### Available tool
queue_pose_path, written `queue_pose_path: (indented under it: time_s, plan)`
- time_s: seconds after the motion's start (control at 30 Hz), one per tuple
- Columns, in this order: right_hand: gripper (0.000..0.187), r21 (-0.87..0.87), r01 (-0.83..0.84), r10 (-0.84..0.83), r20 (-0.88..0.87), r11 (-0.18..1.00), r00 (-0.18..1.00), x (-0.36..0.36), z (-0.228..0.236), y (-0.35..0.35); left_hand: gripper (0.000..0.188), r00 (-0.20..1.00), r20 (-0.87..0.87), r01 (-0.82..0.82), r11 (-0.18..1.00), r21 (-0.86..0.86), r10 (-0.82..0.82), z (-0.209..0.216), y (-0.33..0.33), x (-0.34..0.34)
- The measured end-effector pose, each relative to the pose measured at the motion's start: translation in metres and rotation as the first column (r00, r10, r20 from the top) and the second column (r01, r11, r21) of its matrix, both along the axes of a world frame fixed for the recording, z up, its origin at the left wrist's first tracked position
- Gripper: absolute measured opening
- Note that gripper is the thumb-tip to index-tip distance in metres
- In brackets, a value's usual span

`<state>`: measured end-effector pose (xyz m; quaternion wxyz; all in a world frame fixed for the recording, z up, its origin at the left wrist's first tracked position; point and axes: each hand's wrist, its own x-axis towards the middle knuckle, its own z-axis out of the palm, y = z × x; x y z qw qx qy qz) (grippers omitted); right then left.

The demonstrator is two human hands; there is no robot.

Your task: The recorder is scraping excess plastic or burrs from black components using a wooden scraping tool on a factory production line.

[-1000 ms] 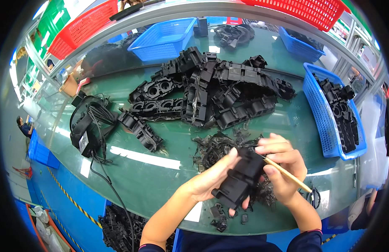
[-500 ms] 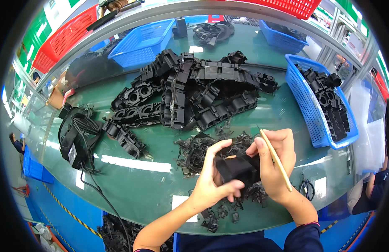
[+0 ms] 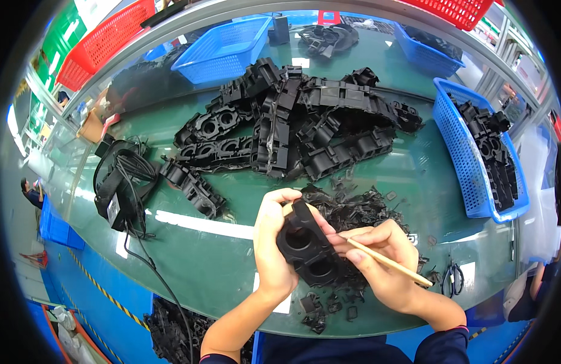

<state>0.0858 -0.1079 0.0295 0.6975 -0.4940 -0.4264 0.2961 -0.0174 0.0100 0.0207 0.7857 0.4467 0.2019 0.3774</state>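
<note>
Tilted in my left hand is a black moulded plastic part with two round openings facing up. The left thumb and fingers close around its far end and side. My right hand pinches a slim tool with a pale wooden handle. Its thin dark tip points at the part's right edge, close to the left fingertips; whether it touches I cannot tell. Below the hands lies a heap of black plastic scraps, with several loose bits near the table's front edge.
Similar black parts are piled across the green table. At right stands a blue basket of parts; at left, a black device with coiled cable. Small dark-handled snips lie at right. A metal shelf bar crosses the back.
The black part has been turned so its round openings show, and my left hand now holds it. My right hand has come off its end, bringing the tool's tip to its edge. The view has shifted.
</note>
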Motion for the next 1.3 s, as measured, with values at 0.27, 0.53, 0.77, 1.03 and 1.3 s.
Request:
queue_pose_path:
  time_s: [0.27,0.53,0.77,1.03,1.3]
  plan:
    - [0.01,-0.153,-0.21,0.205,-0.048,0.966,0.978,0.015,0.011,0.002,0.043,0.997,-0.064,0.055,0.997,0.053,-0.052,-0.007,0.012,-0.002]
    - [0.009,-0.262,-0.261,0.291,0.081,0.929,0.953,0.027,0.017,0.003,0.041,0.987,-0.144,0.106,0.966,0.237,-0.073,-0.011,0.013,-0.003]
    - [0.011,-0.274,-0.304,0.393,0.374,0.912,0.84,0.04,0.021,0.005,0.035,0.976,-0.183,0.131,0.989,0.068,-0.117,-0.012,0.011,0.0]
    - [0.016,0.002,-0.176,0.117,0.741,0.984,0.662,0.031,0.001,0.011,0.041,0.978,-0.148,0.112,0.971,-0.213,-0.146,-0.013,0.008,0.006]
    - [0.011,0.114,-0.048,-0.059,0.776,0.992,0.628,0.017,0.006,0.003,0.048,0.978,-0.07,0.16,0.926,-0.341,-0.195,-0.008,0.008,0.005]
